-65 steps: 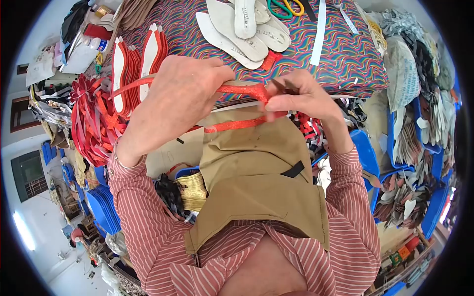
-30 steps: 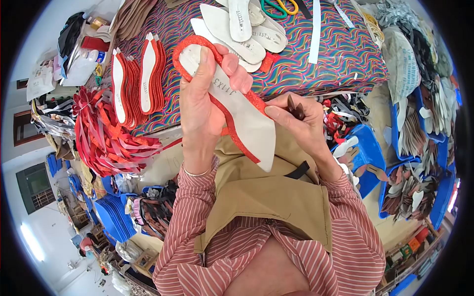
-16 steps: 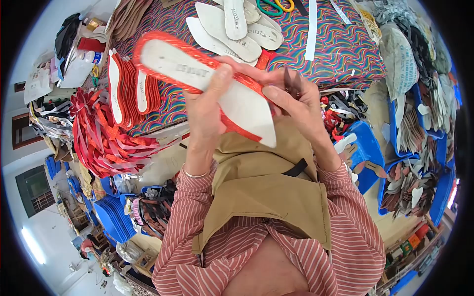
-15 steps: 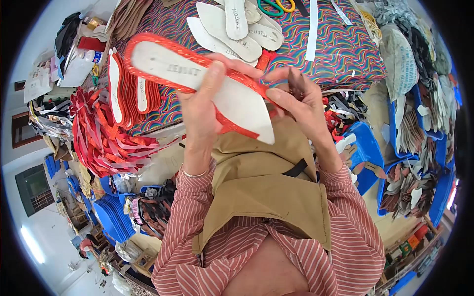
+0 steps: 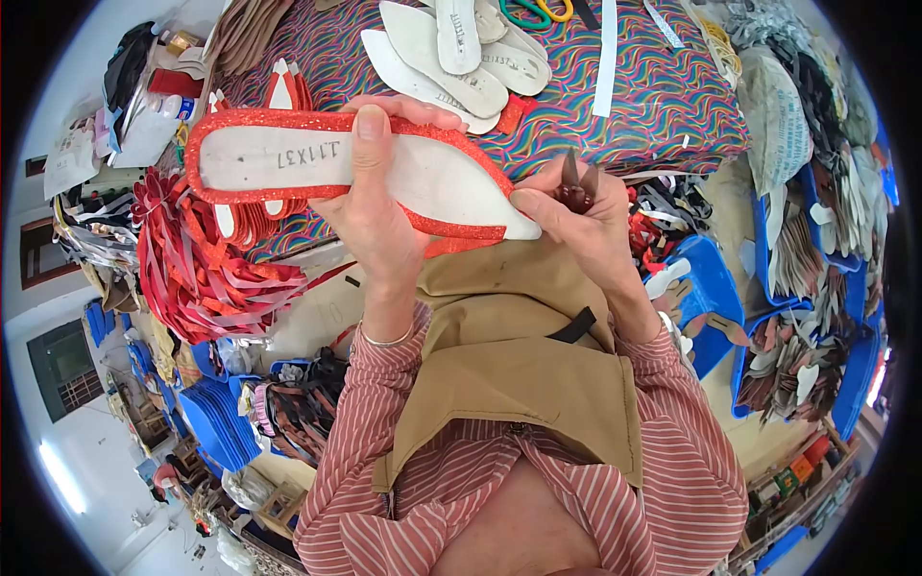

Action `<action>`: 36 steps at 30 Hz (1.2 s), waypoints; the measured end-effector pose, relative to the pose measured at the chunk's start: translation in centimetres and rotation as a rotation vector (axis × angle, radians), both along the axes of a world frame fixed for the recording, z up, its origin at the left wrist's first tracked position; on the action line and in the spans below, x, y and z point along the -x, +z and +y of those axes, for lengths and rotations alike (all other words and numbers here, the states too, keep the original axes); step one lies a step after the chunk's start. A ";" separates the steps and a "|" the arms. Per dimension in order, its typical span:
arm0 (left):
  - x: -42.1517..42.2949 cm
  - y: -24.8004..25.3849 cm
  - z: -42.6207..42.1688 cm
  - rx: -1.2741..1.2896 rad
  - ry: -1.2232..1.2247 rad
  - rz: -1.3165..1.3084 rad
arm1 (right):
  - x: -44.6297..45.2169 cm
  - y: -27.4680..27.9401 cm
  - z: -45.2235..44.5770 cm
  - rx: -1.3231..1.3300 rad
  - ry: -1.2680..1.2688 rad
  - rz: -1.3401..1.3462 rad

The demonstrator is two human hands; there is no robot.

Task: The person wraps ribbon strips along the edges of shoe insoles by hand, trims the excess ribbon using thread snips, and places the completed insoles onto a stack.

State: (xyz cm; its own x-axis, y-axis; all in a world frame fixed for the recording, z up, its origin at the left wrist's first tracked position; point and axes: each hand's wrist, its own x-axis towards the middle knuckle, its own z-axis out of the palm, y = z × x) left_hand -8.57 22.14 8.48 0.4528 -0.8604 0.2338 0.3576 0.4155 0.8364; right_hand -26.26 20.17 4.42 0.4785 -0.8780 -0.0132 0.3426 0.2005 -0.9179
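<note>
A white pointed insole [image 5: 274, 161], marked 37 and edged with a red glittery strip [image 5: 279, 119], is held up nearly level above my lap. My left hand [image 5: 373, 182] is closed around its middle, thumb on the white face and fingers behind. At the toe, my right hand [image 5: 586, 213] pinches the strip's edge between thumb and finger. In that same hand sit small dark scissors [image 5: 577, 184], their pointed blades upward. The strip borders the heel and both sides; bare white shows at the toe tip.
White insoles [image 5: 471, 82] lie piled on the patterned table cover [image 5: 653, 115], near green- and yellow-handled scissors [image 5: 538, 13]. Red-edged insoles [image 5: 254, 226] stand stacked at left, beside a heap of red strips [image 5: 206, 264]. Blue bins [image 5: 706, 298] with scraps are at right.
The insole has turned to a more level pose, its heel moving left and down. My right hand has shifted to the toe, and the scissors blades now show upright.
</note>
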 end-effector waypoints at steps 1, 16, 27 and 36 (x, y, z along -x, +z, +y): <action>-0.1 0.0 0.0 0.004 -0.003 -0.016 | -0.2 0.2 -0.3 0.031 0.004 0.031; -3.8 1.8 1.1 0.003 -0.307 0.206 | -1.0 1.7 -3.5 0.401 0.184 0.290; -7.4 2.9 2.3 -0.123 -0.332 0.437 | -1.3 2.3 -7.6 0.121 0.393 0.152; -7.8 0.5 5.0 -0.162 -0.100 0.594 | -6.3 1.1 -3.0 0.169 -0.047 0.185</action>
